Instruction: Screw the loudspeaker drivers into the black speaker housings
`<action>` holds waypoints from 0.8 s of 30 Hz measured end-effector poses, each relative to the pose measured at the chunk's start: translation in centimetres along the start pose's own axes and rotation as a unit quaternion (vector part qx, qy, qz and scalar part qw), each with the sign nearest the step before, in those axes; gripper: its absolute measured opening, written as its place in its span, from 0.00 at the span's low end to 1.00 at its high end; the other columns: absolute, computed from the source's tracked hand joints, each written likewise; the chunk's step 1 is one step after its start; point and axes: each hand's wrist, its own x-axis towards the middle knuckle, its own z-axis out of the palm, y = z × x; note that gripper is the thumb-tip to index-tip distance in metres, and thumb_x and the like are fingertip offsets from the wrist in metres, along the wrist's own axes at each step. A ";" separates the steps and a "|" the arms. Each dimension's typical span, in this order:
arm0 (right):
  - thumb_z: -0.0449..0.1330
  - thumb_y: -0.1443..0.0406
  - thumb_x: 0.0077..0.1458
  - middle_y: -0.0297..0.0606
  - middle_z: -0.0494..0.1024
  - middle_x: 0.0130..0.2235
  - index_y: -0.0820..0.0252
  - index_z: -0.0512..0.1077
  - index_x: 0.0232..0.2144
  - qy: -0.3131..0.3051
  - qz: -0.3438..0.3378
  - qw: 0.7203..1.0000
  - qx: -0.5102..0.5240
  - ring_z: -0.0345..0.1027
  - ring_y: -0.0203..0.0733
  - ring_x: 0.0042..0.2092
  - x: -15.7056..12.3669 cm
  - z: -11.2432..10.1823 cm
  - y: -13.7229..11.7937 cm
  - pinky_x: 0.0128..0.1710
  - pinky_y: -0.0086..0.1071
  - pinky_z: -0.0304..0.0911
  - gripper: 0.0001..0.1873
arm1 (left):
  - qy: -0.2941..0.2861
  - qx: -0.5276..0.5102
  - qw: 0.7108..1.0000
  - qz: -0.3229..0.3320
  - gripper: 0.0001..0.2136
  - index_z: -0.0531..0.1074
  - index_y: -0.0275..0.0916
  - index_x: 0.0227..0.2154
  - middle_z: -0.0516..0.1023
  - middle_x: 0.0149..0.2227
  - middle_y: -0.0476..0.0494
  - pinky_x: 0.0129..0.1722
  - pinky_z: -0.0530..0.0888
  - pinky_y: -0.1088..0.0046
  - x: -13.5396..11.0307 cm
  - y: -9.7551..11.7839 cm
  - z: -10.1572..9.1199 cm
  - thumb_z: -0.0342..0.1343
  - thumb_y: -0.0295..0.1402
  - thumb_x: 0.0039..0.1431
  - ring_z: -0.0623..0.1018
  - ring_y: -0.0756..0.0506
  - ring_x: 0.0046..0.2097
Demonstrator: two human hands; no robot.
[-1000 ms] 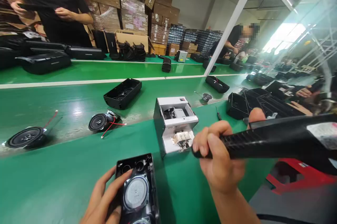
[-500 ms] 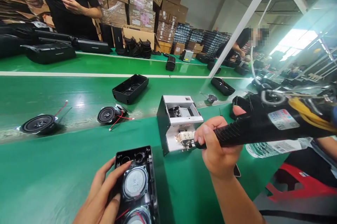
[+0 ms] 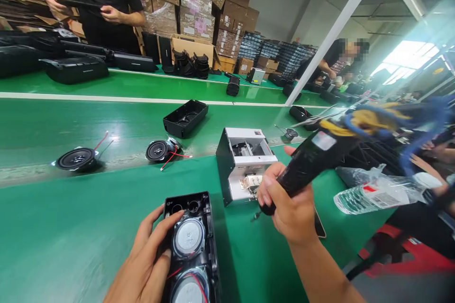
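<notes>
The left hand (image 3: 142, 260) grasps a black plastic speaker housing (image 3: 185, 203) holding two round drivers (image 3: 189, 238); the right hand (image 3: 287, 203) clenches a black electric screwdriver (image 3: 305, 170) beside a white screw feeder (image 3: 245, 137).

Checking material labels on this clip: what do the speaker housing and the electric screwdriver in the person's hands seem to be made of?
The black rectangular speaker housing looks like moulded plastic with a semi-gloss finish, judging by its cast-in ribs and round bosses. The black electric screwdriver also looks like plastic, matte, with a ribbed grip at the right hand.
</notes>
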 end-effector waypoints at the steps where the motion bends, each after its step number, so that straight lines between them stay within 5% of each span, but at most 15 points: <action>1: 0.70 0.69 0.68 0.21 0.73 0.31 0.42 0.67 0.65 0.000 0.029 0.999 0.014 0.64 0.31 0.22 -0.8 0.2 -0.5 0.21 0.27 0.69 0.30 | 0.002 -0.006 1.000 -0.004 0.25 0.71 0.65 0.69 0.58 0.81 0.52 0.77 0.64 0.29 -0.1 0.2 0.0 0.34 0.47 0.83 0.69 0.32 0.78; 8: 0.65 0.73 0.71 0.21 0.72 0.30 0.27 0.64 0.68 0.008 0.047 0.988 0.146 0.60 0.33 0.19 -6.1 1.9 -5.3 0.20 0.30 0.70 0.36 | -0.019 -0.023 1.000 0.002 0.25 0.72 0.58 0.69 0.57 0.81 0.45 0.77 0.64 0.29 -0.4 0.6 -0.1 0.35 0.39 0.83 0.71 0.33 0.76; 13: 0.66 0.69 0.73 0.22 0.72 0.33 0.22 0.56 0.70 -0.046 0.029 0.991 0.126 0.66 0.35 0.23 -7.8 3.4 -4.3 0.23 0.35 0.71 0.39 | -0.033 -0.024 0.999 0.013 0.25 0.70 0.58 0.70 0.54 0.82 0.45 0.77 0.62 0.27 -0.5 0.4 -0.1 0.33 0.38 0.83 0.70 0.33 0.77; 20: 0.63 0.65 0.75 0.21 0.70 0.32 0.31 0.52 0.72 -0.070 0.037 0.995 0.061 0.62 0.34 0.21 -8.6 5.5 -1.7 0.21 0.32 0.63 0.36 | -0.038 -0.005 0.999 -0.001 0.24 0.67 0.63 0.71 0.53 0.83 0.49 0.77 0.65 0.28 -0.8 0.6 -0.3 0.34 0.42 0.84 0.69 0.34 0.77; 24: 0.64 0.63 0.73 0.25 0.70 0.31 0.40 0.68 0.56 -0.079 0.033 0.996 0.026 0.63 0.35 0.20 -9.0 5.2 -0.8 0.19 0.32 0.63 0.15 | -0.030 0.011 0.999 -0.004 0.23 0.67 0.63 0.71 0.55 0.82 0.49 0.74 0.72 0.34 -0.8 0.6 -0.3 0.34 0.42 0.84 0.69 0.34 0.78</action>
